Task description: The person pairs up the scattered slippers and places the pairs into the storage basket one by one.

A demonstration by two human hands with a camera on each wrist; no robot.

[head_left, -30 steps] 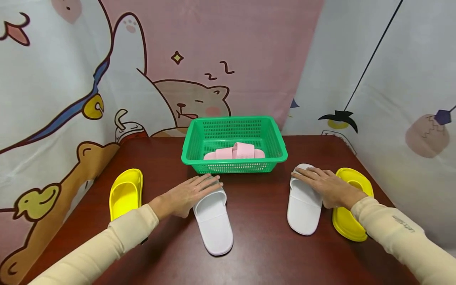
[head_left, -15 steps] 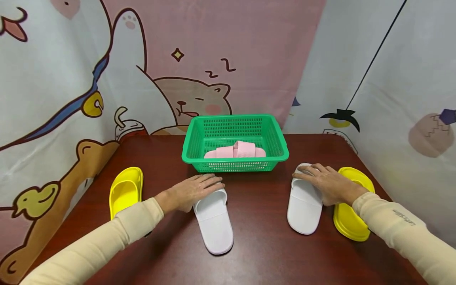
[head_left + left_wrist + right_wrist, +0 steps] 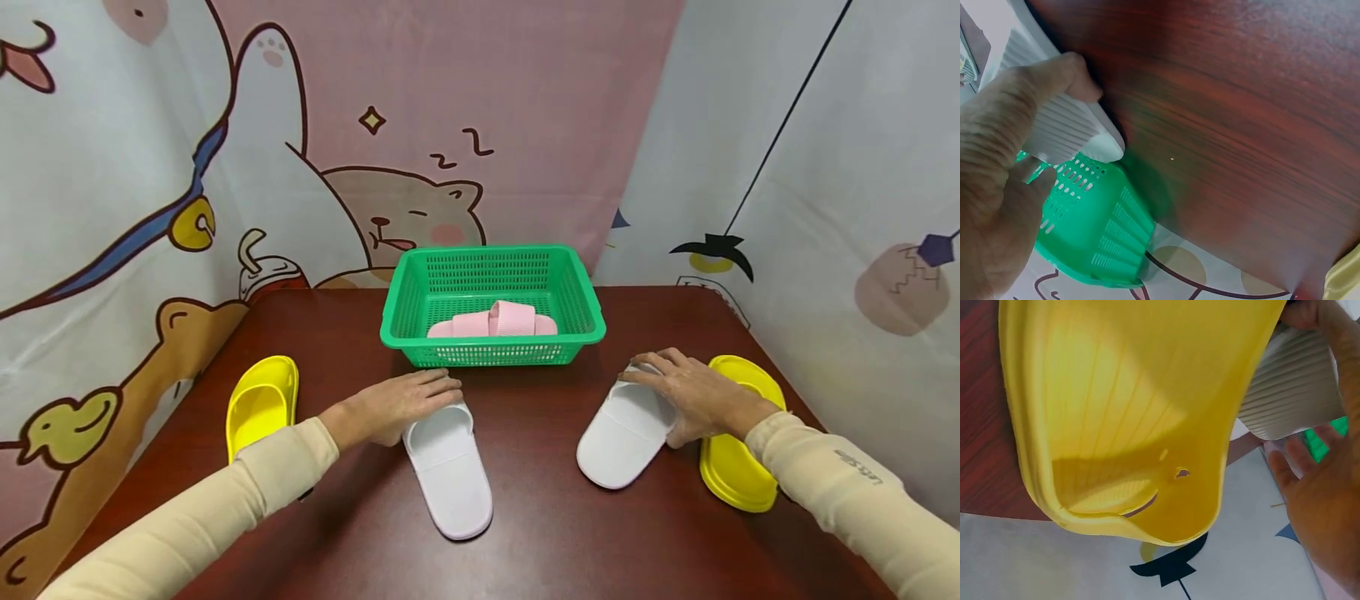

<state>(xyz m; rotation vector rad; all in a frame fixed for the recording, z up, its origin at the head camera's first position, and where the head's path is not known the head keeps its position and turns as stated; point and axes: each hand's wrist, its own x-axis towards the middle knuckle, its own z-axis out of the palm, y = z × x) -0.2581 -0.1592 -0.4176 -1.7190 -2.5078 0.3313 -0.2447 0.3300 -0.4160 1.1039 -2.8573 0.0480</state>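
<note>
Two white slippers are on the dark red-brown table. My left hand (image 3: 401, 406) grips the left white slipper (image 3: 452, 475) across its strap, toe toward the basket. The left wrist view shows the thumb pressed along the side of the ribbed strap (image 3: 1060, 125). My right hand (image 3: 693, 392) holds the right white slipper (image 3: 622, 437) around its strap end, heel angled toward the table's middle. In the right wrist view its grey-looking ribbed strap (image 3: 1297, 384) lies between thumb and fingers. Both toes are partly hidden by the hands.
A green basket (image 3: 495, 342) stands at the back, with pink slippers (image 3: 513, 318) in it. One yellow slipper (image 3: 258, 412) lies at the left. Another yellow slipper (image 3: 738, 475) lies under the right forearm. Printed cloth walls (image 3: 570, 125) surround the table (image 3: 540, 533).
The right white slipper has turned in my right hand, its heel swinging left toward the table's middle. My left hand and its slipper have barely moved.
</note>
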